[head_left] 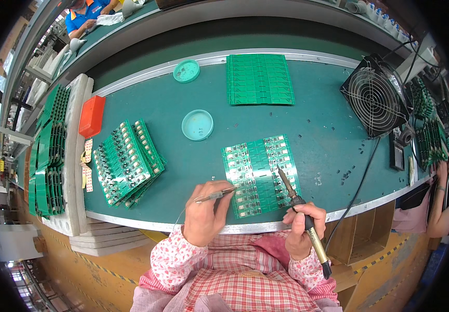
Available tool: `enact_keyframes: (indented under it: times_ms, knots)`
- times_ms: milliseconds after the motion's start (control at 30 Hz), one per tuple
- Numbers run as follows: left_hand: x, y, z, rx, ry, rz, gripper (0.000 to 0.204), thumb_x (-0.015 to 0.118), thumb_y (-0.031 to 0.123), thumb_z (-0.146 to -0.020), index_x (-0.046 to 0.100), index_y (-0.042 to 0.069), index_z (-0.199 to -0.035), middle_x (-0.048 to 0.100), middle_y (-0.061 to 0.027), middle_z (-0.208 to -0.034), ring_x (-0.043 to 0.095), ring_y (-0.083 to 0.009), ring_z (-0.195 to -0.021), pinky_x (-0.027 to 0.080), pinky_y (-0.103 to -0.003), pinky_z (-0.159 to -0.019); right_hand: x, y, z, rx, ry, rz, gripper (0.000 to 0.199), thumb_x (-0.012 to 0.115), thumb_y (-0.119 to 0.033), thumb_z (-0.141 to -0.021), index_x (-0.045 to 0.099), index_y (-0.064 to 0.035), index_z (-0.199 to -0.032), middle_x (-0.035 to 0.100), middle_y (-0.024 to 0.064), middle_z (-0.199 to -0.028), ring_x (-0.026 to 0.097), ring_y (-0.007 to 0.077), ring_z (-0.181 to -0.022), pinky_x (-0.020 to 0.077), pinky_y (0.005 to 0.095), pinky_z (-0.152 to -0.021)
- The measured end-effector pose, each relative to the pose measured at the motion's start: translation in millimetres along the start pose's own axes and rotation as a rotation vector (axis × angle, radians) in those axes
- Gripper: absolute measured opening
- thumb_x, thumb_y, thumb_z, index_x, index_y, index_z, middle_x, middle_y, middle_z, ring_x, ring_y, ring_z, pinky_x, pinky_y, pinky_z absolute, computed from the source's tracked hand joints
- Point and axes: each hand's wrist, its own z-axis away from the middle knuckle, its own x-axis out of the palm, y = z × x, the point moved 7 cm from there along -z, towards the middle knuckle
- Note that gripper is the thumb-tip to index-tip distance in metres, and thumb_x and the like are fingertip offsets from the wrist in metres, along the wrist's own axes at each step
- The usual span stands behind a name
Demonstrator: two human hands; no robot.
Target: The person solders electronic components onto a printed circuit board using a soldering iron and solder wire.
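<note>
A green circuit board panel [259,174] with two columns of small parts lies on the mat in front of me. My right hand [304,229] is closed round a soldering iron [315,240] with a gold-coloured handle; its tip points at the panel's right column. My left hand [204,214] pinches a slim pen-like tool [215,196], whose front end reaches the panel's left column. Thin wire [180,216] trails from the tool's rear. Whether either tip touches the board, I cannot tell.
Stacked populated panels [125,164] lie left, near a red box [92,116] and white foam [76,156] bearing more boards. Two turquoise dishes [198,125] and bare green panels [261,80] are farther back. At right stand a black fan [374,99], a cable [362,187] and scattered small black parts [344,176].
</note>
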Motion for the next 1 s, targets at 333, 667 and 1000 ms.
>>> enact_keyframes:
  times_ms: [333,667,1000]
  knots:
    - [-0.4,2.0,-1.6,0.014,0.007,0.002,0.02,0.069,-0.005,-0.084,0.064,0.0,-0.103,0.07,-0.0142,-0.099,0.066,-0.0312,-0.086,0.051,-0.037,-0.077,-1.9,-1.3,2.3,-0.012,-0.015,-0.062,0.017,0.06,-0.02,-0.097,0.057,-0.0035,-0.101,0.062,0.0054,-0.059,0.064,0.0159,-0.055,0.0493,0.0292,-0.056]
    - [0.6,0.8,-1.0,0.017,0.005,0.015,0.02,0.069,-0.005,-0.085,0.064,0.0,-0.103,0.069,-0.0137,-0.099,0.065,-0.0318,-0.087,0.051,-0.038,-0.078,4.7,-14.0,0.3,-0.071,-0.122,-0.206,0.023,0.06,-0.027,-0.1,0.054,-0.0047,-0.105,0.068,0.0093,-0.066,0.071,0.021,-0.065,0.0576,0.0325,-0.061]
    - [0.5,-0.1,-0.5,0.02,0.004,0.028,0.02,0.069,-0.005,-0.084,0.064,0.001,-0.103,0.069,-0.0131,-0.099,0.065,-0.0321,-0.087,0.05,-0.039,-0.077,10.1,-16.9,-4.5,-0.091,-0.168,-0.196,0.018,0.059,-0.022,-0.1,0.053,-0.0054,-0.106,0.07,0.0091,-0.069,0.072,0.0223,-0.066,0.0574,0.0339,-0.063]
